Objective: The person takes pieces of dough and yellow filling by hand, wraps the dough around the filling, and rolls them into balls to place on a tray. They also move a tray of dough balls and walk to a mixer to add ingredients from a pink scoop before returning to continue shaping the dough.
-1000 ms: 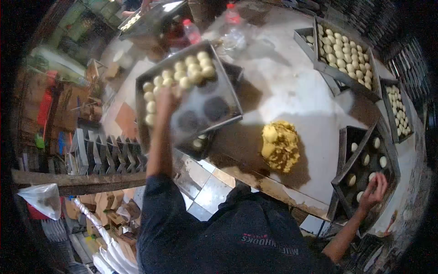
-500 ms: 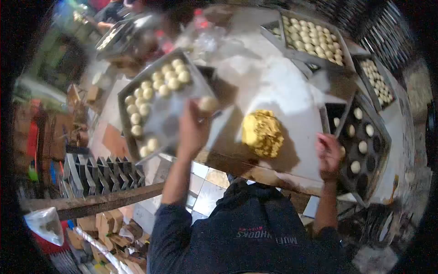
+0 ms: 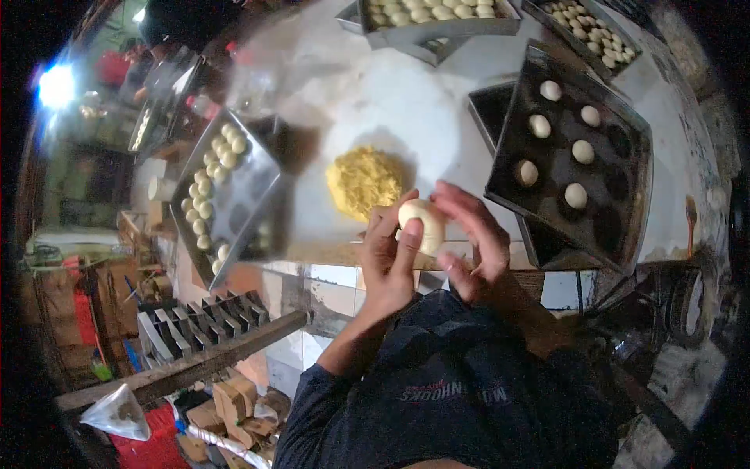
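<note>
In front of my chest, my left hand point(image 3: 393, 254) grips a pale dough ball point(image 3: 423, 225), its thumb pressed on the near face. My right hand point(image 3: 478, 238) is open beside the ball, fingers and thumb apart around its right side. Just beyond my hands a mound of crumbly yellow filling point(image 3: 361, 181) rests on the floured table point(image 3: 305, 211). A metal tray point(image 3: 248, 191) on the left holds rows of dough balls along its far left side. Several rounds of dough sit spaced out on a dark baking tray point(image 3: 566, 223) at the right.
At the back stands a metal tray point(image 3: 449, 30) full of dough balls, with another full tray point(image 3: 591, 35) to its right. Metal moulds point(image 3: 205, 322) line a wooden beam point(image 3: 187, 363) at lower left. A brush point(image 3: 691, 223) lies by the right edge.
My left hand has brought the dough ball from the left tray to my chest. My right hand has moved in from the dark tray to meet it. The view has turned rightward.
</note>
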`<move>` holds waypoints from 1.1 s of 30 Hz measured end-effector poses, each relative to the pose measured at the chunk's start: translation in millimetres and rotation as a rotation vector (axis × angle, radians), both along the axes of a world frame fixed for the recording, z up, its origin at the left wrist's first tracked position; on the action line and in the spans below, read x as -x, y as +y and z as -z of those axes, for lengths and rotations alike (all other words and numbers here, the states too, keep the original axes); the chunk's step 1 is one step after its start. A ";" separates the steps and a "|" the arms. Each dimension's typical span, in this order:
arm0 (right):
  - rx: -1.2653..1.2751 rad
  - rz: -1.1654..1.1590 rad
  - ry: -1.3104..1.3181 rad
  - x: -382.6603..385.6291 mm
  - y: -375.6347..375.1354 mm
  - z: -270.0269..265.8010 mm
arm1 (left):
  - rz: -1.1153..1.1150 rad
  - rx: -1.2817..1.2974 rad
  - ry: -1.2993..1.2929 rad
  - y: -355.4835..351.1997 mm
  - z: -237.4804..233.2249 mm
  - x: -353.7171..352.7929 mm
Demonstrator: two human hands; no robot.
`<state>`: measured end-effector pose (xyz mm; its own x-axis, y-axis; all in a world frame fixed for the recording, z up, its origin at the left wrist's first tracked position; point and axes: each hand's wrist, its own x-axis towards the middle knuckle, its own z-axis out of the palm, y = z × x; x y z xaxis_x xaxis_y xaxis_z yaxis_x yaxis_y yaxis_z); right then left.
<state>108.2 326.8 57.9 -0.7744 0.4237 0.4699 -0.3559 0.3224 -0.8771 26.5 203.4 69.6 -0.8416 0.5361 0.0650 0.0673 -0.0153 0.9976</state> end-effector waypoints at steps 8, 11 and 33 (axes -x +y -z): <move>-0.054 0.148 0.020 -6.7 -70.1 13.2 | 0.265 -0.110 0.322 -48.8 11.6 -33.6; -0.182 0.153 0.023 34.1 -112.5 32.1 | 0.026 0.089 0.136 -105.2 11.4 -29.5; -0.579 0.060 -0.522 175.0 -15.2 119.7 | 0.095 -0.487 -0.585 -142.7 51.6 81.3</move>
<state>-66.8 311.6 -61.7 -0.9394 0.2704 0.2106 0.0889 0.7857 -0.6122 -54.8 60.7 18.0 -0.7636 0.6326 -0.1297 -0.4934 -0.4420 0.7491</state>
